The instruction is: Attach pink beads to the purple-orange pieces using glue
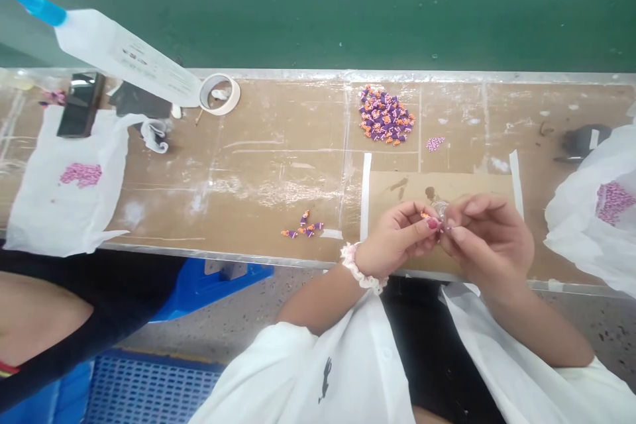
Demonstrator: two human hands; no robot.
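Note:
My left hand [397, 238], with a white scrunchie on its wrist, pinches a small purple-and-orange figurine [425, 215] between thumb and finger; most of the piece is hidden. Facing it, my right hand [489, 242] has thumb and forefinger pressed together at the figurine. A tiny pinkish bit seems to be at those fingertips, too small to name. Both hands are above a cardboard sheet [447, 182] taped to the table. To the left lie several finished-looking figurines [304, 228], and a larger pile of them [386, 116] sits farther back, beside a small heap of pink pieces [435, 144].
A white bottle [124, 56] with a blue nozzle leans across the left, near a tape roll [219, 94]. A phone [81, 105] rests by a white sheet holding pink pieces [82, 174]. Another white bag [581, 212] lies right. Another person's leg [44, 311] shows lower left.

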